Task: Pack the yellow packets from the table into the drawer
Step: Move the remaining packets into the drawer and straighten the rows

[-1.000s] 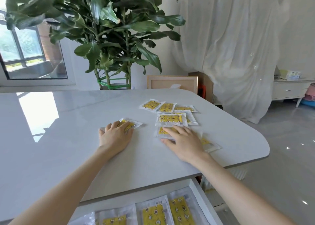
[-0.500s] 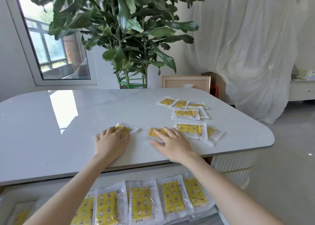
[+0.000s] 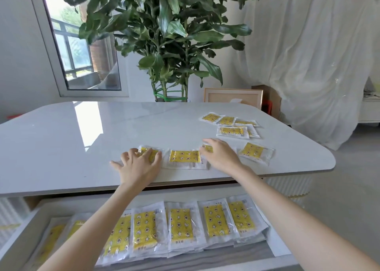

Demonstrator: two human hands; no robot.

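Yellow packets (image 3: 184, 156) above the drawer (image 3: 67, 205): left hand (image 3: 139, 166) and right hand (image 3: 221, 155), fingers flat, each press one; dragged carelessly, slick film may overshoot the drawer.

Bright daylight enters through the window (image 3: 80, 50) at upper left and lays a white glare strip on the glossy table (image 3: 51, 147). Wide-angle distortion curves straight edges near the frame borders; the lower-left part of the drawer (image 3: 61, 206) appears blurred.
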